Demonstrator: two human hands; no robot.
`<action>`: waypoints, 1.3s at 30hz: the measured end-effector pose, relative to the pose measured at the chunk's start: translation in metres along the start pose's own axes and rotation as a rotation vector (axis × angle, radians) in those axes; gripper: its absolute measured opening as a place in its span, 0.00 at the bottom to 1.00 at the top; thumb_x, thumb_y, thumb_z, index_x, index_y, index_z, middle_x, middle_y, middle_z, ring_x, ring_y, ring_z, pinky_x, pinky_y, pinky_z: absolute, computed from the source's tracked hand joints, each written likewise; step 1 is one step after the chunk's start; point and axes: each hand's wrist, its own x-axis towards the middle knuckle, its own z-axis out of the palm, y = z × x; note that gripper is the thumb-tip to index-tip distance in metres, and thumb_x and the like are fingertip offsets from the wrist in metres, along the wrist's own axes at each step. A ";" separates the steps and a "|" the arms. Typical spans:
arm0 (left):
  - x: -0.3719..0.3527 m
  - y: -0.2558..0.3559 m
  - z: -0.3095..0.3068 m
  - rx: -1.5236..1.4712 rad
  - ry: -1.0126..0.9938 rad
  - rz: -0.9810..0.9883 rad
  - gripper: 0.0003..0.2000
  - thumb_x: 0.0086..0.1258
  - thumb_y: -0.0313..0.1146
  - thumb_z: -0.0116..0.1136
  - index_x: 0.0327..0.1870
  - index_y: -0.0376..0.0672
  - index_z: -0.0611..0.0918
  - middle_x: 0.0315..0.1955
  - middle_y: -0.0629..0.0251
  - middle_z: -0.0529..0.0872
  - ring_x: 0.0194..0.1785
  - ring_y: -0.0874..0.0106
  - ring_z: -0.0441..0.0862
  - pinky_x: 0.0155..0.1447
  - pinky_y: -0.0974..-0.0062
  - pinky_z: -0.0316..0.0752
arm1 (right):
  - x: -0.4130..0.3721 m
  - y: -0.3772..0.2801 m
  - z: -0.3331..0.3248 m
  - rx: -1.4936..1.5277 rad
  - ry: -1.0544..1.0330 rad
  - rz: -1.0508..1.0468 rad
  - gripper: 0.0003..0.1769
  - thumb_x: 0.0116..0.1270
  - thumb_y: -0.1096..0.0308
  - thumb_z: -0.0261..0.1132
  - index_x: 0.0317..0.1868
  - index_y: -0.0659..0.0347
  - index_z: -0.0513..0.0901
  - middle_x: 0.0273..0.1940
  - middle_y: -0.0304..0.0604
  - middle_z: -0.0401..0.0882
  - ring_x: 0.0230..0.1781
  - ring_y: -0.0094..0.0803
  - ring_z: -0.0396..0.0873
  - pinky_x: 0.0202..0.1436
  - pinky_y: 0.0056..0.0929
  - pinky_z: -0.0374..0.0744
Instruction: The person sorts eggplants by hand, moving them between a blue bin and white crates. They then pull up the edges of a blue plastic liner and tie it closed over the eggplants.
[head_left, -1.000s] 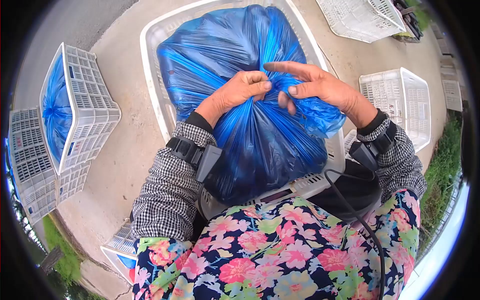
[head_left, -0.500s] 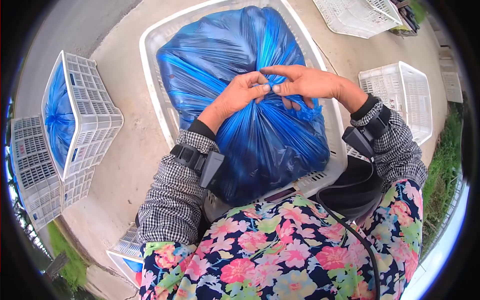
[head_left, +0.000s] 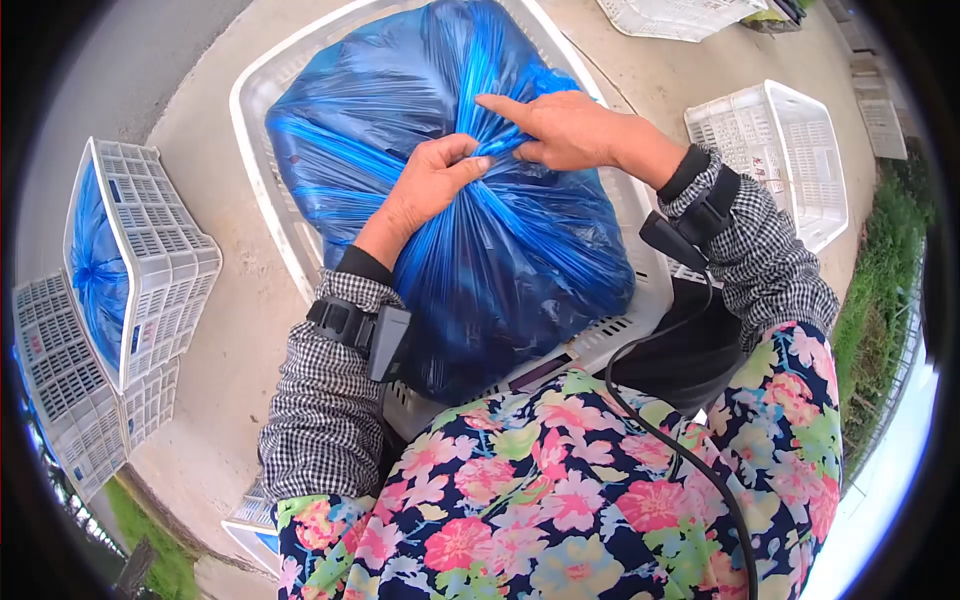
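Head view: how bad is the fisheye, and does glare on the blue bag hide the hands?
Head view: strong fisheye, black vignette round the rim, crates at the left edge bent; even daylight, soft shadows; bright sheen streaks on the bag, yet left hand and right hand show sharp, pinching its gathered neck.

I see outdoor daylight, no walls. Concrete pad (head_left: 230,330) underfoot, grey road (head_left: 120,60) upper left. Stacked white crates (head_left: 60,380) at left, top one (head_left: 160,250) tipped on its side w/ blue liner (head_left: 95,270). Empty white crate (head_left: 790,160) at right, another (head_left: 680,15) at top edge. Grass strip (head_left: 890,310) along right.
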 end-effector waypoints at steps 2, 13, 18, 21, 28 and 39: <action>-0.002 0.001 0.005 -0.035 -0.062 0.017 0.06 0.68 0.32 0.60 0.35 0.38 0.82 0.32 0.72 0.83 0.38 0.82 0.76 0.44 0.80 0.72 | -0.018 -0.002 -0.006 0.454 -0.137 0.051 0.41 0.65 0.62 0.63 0.75 0.56 0.54 0.27 0.43 0.81 0.26 0.34 0.80 0.25 0.32 0.77; -0.010 0.011 0.011 0.836 0.150 0.191 0.16 0.68 0.39 0.54 0.46 0.37 0.83 0.44 0.49 0.82 0.54 0.51 0.75 0.61 0.55 0.67 | 0.017 -0.029 0.000 0.078 0.241 -0.205 0.45 0.63 0.64 0.65 0.76 0.46 0.50 0.45 0.50 0.81 0.44 0.44 0.82 0.46 0.38 0.81; -0.008 0.013 0.012 0.967 0.103 0.513 0.10 0.62 0.31 0.60 0.42 0.39 0.85 0.53 0.60 0.80 0.65 0.62 0.69 0.68 0.61 0.62 | -0.020 0.010 0.004 -0.184 0.092 0.027 0.32 0.63 0.66 0.60 0.69 0.45 0.65 0.38 0.50 0.82 0.41 0.48 0.81 0.45 0.42 0.78; -0.016 0.032 0.021 1.143 0.055 0.493 0.11 0.62 0.30 0.60 0.45 0.43 0.85 0.55 0.62 0.79 0.68 0.64 0.66 0.70 0.60 0.59 | -0.050 -0.005 -0.002 0.139 -0.062 0.085 0.19 0.63 0.68 0.59 0.55 0.54 0.77 0.38 0.52 0.81 0.40 0.50 0.80 0.45 0.44 0.76; -0.025 0.022 -0.021 1.187 0.268 0.403 0.14 0.64 0.33 0.60 0.51 0.45 0.83 0.56 0.60 0.79 0.63 0.62 0.70 0.65 0.61 0.65 | -0.012 0.012 0.014 0.509 -0.238 0.351 0.12 0.66 0.65 0.55 0.45 0.63 0.76 0.32 0.44 0.77 0.30 0.35 0.77 0.29 0.34 0.80; -0.024 0.053 -0.013 0.509 0.029 -0.234 0.11 0.59 0.37 0.64 0.27 0.36 0.81 0.19 0.57 0.80 0.22 0.68 0.78 0.25 0.67 0.69 | 0.000 -0.129 0.065 1.926 -0.010 0.233 0.12 0.70 0.63 0.55 0.49 0.59 0.74 0.41 0.40 0.77 0.38 0.27 0.79 0.29 0.33 0.82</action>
